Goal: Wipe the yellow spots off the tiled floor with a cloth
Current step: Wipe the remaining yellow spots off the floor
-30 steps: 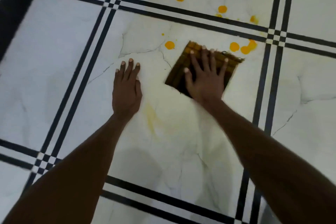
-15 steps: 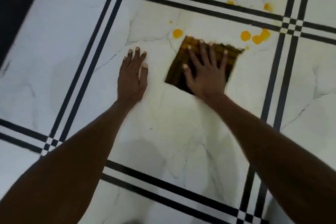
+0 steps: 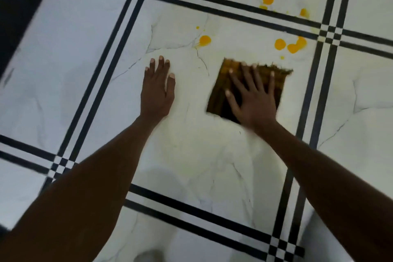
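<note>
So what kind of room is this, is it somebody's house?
Probably an indoor room, maybe in a home, though only the floor shows. The tiled floor is glossy white marble-look with black border lines. Yellow spots dot it, and the right hand presses a brown cloth flat on it.

Both forearms are bare, with no sleeve reaching into view. The left hand (image 3: 157, 93) and right hand (image 3: 253, 100) wear no gloves, rings or watch. The nails are short and pale.
</note>
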{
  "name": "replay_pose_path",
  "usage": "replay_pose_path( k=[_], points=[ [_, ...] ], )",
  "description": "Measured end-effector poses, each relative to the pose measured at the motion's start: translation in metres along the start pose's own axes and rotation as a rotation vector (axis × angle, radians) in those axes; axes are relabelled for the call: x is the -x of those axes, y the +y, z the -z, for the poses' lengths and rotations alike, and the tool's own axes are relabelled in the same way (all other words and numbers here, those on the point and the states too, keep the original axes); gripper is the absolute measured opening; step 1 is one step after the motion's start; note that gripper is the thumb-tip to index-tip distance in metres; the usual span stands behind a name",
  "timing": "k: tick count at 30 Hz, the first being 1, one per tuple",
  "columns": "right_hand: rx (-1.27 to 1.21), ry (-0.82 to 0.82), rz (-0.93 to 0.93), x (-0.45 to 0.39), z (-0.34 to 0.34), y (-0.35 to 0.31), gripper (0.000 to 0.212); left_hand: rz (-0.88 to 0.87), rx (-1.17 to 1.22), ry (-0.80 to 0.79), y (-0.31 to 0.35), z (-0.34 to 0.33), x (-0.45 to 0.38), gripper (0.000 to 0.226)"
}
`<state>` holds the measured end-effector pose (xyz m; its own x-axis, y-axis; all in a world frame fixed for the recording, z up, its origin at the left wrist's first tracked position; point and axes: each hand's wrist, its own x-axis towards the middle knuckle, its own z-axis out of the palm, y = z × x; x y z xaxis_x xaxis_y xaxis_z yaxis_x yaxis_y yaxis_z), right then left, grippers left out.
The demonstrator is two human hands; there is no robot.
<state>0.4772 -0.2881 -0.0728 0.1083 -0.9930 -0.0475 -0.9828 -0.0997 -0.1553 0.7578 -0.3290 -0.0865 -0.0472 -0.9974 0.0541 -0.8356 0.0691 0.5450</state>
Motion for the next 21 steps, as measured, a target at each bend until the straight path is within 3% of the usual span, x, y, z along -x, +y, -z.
replay_pose_path(
  k=[2, 5, 7, 9, 11, 13, 16, 18, 21],
  points=[
    [-0.020, 0.038, -0.085, -0.029, -0.008, -0.034, 0.063, 0.007, -0.062, -0.005, 0.002, -0.007, 0.002, 0.060],
    [-0.033, -0.024, 0.130, 0.013, -0.015, -0.086, 0.062, 0.014, -0.087, -0.010, 0.005, -0.009, 0.005, 0.060],
    [-0.037, -0.135, 0.332, 0.079, -0.009, -0.079, 0.063, 0.022, -0.053, -0.014, 0.011, -0.006, 0.007, 0.057],
    [-0.025, -0.193, 0.409, 0.128, 0.001, -0.030, 0.065, 0.030, -0.035, -0.013, 0.015, 0.000, 0.007, 0.055],
    [0.000, -0.197, 0.302, 0.133, 0.010, 0.038, 0.066, 0.017, -0.051, -0.012, 0.015, -0.001, 0.008, 0.054],
    [0.023, -0.119, 0.073, 0.089, 0.016, 0.085, 0.065, 0.004, -0.081, 0.004, 0.015, -0.007, 0.008, 0.054],
    [-0.007, 0.000, -0.205, -0.007, 0.017, 0.081, 0.065, 0.028, -0.088, 0.057, 0.013, -0.015, 0.008, 0.054],
    [-0.027, 0.038, -0.216, -0.043, 0.005, 0.045, 0.065, 0.015, -0.097, 0.077, 0.012, -0.019, 0.007, 0.054],
    [-0.001, 0.018, 0.014, -0.008, -0.005, -0.016, 0.062, -0.003, -0.118, 0.070, 0.011, -0.018, 0.009, 0.055]
  ],
)
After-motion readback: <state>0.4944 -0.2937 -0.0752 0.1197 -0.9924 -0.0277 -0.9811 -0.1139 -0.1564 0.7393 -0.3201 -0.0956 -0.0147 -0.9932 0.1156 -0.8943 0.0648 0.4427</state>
